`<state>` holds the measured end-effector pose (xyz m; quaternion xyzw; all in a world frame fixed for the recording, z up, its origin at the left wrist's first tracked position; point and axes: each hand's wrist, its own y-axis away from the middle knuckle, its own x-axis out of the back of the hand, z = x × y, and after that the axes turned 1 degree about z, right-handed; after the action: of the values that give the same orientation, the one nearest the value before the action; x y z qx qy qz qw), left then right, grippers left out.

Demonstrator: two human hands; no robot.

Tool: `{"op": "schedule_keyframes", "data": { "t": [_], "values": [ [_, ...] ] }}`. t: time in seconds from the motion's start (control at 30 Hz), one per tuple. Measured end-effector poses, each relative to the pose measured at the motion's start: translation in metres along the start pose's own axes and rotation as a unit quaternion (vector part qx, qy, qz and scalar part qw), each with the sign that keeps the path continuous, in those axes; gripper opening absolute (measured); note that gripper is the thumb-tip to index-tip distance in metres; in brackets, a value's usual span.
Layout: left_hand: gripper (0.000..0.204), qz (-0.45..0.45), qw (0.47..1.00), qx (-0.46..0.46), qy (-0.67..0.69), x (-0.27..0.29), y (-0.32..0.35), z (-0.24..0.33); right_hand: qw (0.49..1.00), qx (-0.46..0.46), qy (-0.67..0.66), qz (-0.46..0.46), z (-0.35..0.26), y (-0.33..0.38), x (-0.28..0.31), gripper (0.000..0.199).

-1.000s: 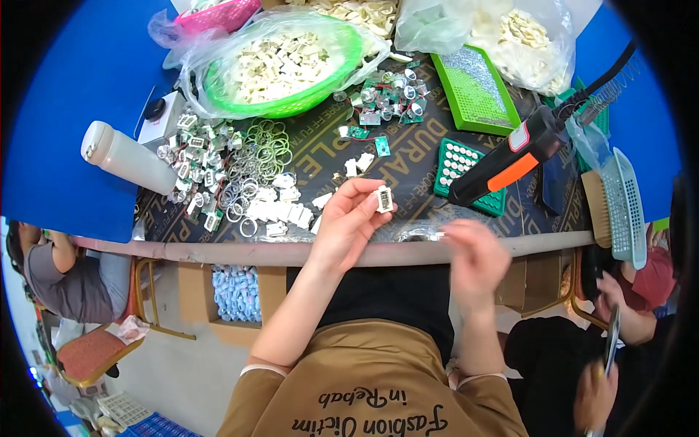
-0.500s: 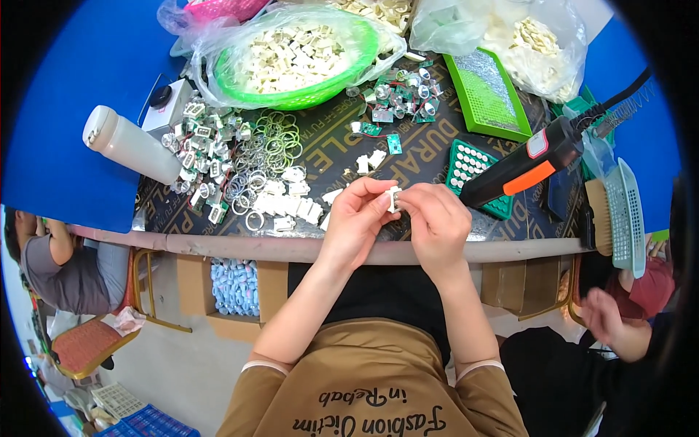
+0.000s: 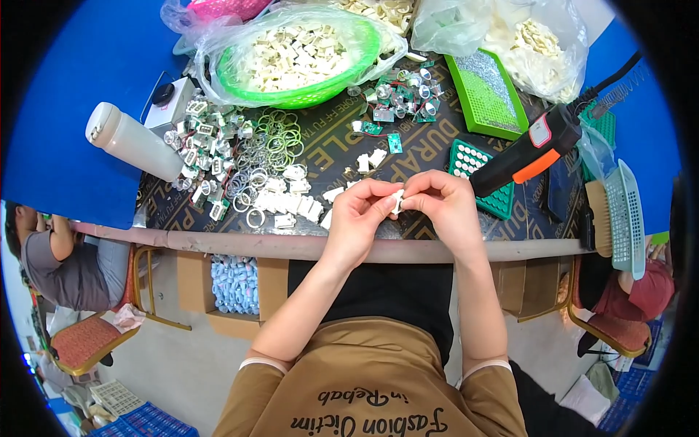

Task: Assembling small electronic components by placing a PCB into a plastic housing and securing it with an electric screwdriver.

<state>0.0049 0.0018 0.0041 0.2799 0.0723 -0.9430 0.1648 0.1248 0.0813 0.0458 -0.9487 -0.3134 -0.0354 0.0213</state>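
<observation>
A small white plastic part [image 3: 397, 202] is pinched between my two hands, just above the near edge of the table. My left hand [image 3: 358, 222] grips it with thumb and forefinger from the left. From the right, my right hand [image 3: 445, 207] closes thumb and fingertips on the same piece; part of it is hidden by the fingers. Loose white plastic parts [image 3: 275, 198] lie to the left of my left hand. Beyond the hands sit more white pieces [image 3: 371, 159] and a small green circuit board [image 3: 395, 143].
A black electric screwdriver [image 3: 520, 155] hangs at the right over a green tray of white buttons [image 3: 471, 162]. A lime tray [image 3: 486, 95] holds small silvery pieces. A green basket [image 3: 291, 98] of white parts, wired assemblies [image 3: 211, 156], rings [image 3: 280, 138] and a white bottle [image 3: 131, 140] stand leftward.
My right hand has turned and opened away slightly to the right, still pinching the part. The hanging screwdriver has swung a little right. Another person's hand at the lower right has left the view.
</observation>
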Motion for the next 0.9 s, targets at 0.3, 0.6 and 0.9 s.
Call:
{"op": "schedule_keyframes", "data": {
  "t": [0.3,0.6,0.9],
  "values": [
    [0.013,0.016,0.997,0.043,0.062,0.002,0.003,0.0,0.89,0.348,0.249,0.157,0.012,0.012,-0.024,0.012],
    [0.013,-0.004,1.0,0.013,-0.003,0.001,0.001,0.001,0.994,0.032,-0.103,0.023,0.012,0.003,-0.01,0.014],
    [0.011,0.007,1.0,-0.023,0.02,-0.003,0.005,-0.005,0.994,0.06,-0.083,0.024,0.027,0.016,-0.031,0.013]
  ]
}}
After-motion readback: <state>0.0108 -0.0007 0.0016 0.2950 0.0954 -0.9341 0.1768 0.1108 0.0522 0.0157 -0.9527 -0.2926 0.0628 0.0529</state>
